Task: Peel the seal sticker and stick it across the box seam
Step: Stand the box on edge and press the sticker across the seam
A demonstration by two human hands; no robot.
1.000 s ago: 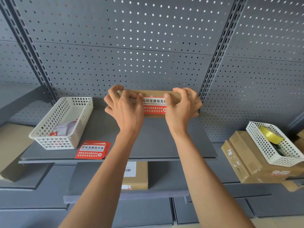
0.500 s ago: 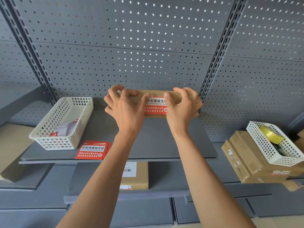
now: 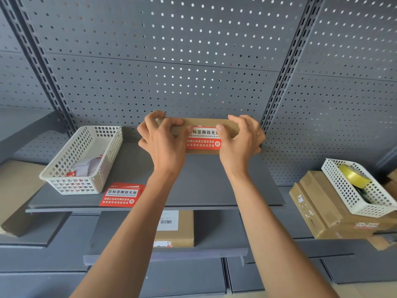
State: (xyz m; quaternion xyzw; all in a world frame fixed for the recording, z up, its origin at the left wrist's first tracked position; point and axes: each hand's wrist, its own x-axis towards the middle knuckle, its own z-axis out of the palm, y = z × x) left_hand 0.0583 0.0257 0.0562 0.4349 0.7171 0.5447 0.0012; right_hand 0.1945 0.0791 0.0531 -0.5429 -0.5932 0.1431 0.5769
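A flat brown cardboard box (image 3: 206, 122) rests at the back of the grey shelf (image 3: 133, 168), against the pegboard. A red and white seal sticker (image 3: 203, 138) lies over its front edge, between my hands. My left hand (image 3: 163, 140) grips the box's left end, fingers curled over the top and thumb near the sticker's left edge. My right hand (image 3: 240, 140) grips the right end, its thumb pressing the sticker's upper right corner. Both box ends are hidden by my hands.
A stack of red seal stickers (image 3: 121, 195) lies near the shelf's front edge, beside a white basket (image 3: 71, 164) of backing scraps. A labelled box (image 3: 175, 227) sits on the lower shelf. At right, a white basket (image 3: 352, 190) with yellow tape rests on cardboard boxes (image 3: 318, 207).
My left thumb slid left along the sticker, uncovering more of its printed face. The box and my right hand have barely moved.
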